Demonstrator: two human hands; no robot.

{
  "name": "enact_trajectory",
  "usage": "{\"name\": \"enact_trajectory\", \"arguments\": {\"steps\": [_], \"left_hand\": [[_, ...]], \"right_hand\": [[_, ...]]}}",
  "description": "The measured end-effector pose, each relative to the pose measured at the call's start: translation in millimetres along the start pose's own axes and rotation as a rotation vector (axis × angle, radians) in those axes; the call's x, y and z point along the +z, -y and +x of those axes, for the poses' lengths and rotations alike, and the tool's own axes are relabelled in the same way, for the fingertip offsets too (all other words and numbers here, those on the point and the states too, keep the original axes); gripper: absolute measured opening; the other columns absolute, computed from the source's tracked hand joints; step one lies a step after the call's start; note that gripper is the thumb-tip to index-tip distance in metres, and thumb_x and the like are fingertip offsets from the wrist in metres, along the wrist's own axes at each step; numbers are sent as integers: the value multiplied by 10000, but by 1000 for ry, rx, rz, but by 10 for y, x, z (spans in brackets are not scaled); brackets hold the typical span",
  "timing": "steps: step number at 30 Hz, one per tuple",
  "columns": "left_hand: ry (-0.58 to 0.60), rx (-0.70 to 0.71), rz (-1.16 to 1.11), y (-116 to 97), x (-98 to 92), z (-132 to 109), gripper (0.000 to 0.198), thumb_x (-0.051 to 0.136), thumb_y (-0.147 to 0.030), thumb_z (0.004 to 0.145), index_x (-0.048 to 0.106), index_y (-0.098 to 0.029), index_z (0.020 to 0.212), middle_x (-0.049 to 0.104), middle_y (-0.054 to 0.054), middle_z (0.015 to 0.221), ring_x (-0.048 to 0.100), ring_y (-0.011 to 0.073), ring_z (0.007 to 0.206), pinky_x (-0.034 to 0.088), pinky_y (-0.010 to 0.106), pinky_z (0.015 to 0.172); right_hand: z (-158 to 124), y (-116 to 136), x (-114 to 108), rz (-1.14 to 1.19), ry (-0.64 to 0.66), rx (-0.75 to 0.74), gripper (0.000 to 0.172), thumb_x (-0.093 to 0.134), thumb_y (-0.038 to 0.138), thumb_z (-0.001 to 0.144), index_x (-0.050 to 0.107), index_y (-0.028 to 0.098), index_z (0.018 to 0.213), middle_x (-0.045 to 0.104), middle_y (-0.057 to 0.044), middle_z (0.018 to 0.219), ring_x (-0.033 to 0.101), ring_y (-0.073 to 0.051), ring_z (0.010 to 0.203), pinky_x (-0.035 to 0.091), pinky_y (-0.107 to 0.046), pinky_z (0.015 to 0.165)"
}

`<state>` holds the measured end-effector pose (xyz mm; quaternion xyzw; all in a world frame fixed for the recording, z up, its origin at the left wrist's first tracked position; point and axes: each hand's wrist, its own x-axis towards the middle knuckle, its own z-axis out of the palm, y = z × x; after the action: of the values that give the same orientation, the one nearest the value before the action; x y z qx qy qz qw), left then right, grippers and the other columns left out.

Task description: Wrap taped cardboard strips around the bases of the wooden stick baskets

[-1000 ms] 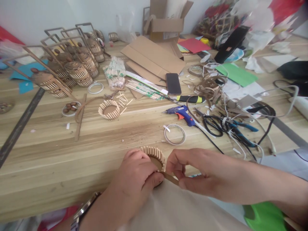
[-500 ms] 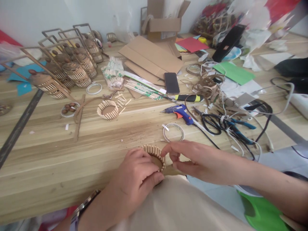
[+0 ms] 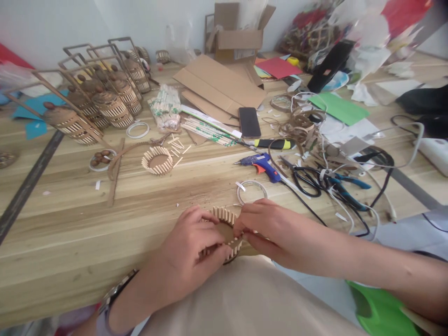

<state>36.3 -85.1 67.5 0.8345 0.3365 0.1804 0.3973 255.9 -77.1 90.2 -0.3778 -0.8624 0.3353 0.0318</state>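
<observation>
At the bench (image 3: 84,242), left hand (image 3: 191,245) and right hand (image 3: 271,228) pinch a stick-walled basket (image 3: 225,227); light, even pressure should keep it round.

I'm seeing cream sticks (image 3: 226,214) striping the brown-bottomed basket (image 3: 224,228) by the left hand (image 3: 191,242), a bright blue glue gun (image 3: 255,160) with an orange trigger (image 3: 259,169) past the right hand (image 3: 271,228), and kinda streaky blond grain across the table (image 3: 87,242).
</observation>
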Motion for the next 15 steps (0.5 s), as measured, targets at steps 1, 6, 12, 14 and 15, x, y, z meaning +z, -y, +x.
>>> {"name": "enact_trajectory", "arguments": {"steps": [1, 6, 12, 14, 15], "left_hand": [[14, -17, 12, -8, -2, 14, 192, 556, -238, 957, 681, -227, 812, 689, -9, 804, 582, 216, 976, 384, 398, 960], [61, -38, 28, -32, 56, 72, 182, 558, -245, 975, 685, -222, 846, 707, -19, 907, 588, 197, 949, 360, 386, 935], [7, 29, -54, -1, 54, 32, 261, 503, -234, 1004, 650, -201, 791, 670, -9, 793, 554, 200, 958, 355, 360, 929], [14, 36, -73, 12, 31, 18, 266, 506, -245, 1004, 655, -203, 788, 645, -9, 734, 549, 205, 960, 361, 355, 927], [19, 37, -76, 18, 22, 14, 268, 511, -247, 1002, 653, -204, 778, 634, -10, 713, 548, 207, 962, 363, 354, 926]], "right_hand": [[6, 18, 8, 7, 6, 21, 199, 470, 68, 903, 645, 161, 920, 653, -56, 871, 592, -179, 805, 434, -332, 781], [11, 44, 36, 74, -9, 45, 228, 494, 28, 865, 654, 184, 909, 676, -31, 857, 617, -175, 836, 440, -319, 792], [-81, -64, 28, 162, -145, 174, 128, 543, 131, 871, 588, 205, 966, 648, -26, 917, 629, -165, 817, 471, -288, 717], [-97, -83, 7, 209, -146, 209, 119, 545, 126, 857, 570, 219, 926, 657, -19, 916, 635, -163, 834, 475, -281, 731], [-100, -86, -4, 232, -133, 220, 119, 535, 117, 857, 564, 224, 897, 663, -12, 899, 636, -161, 832, 472, -276, 733]]}}
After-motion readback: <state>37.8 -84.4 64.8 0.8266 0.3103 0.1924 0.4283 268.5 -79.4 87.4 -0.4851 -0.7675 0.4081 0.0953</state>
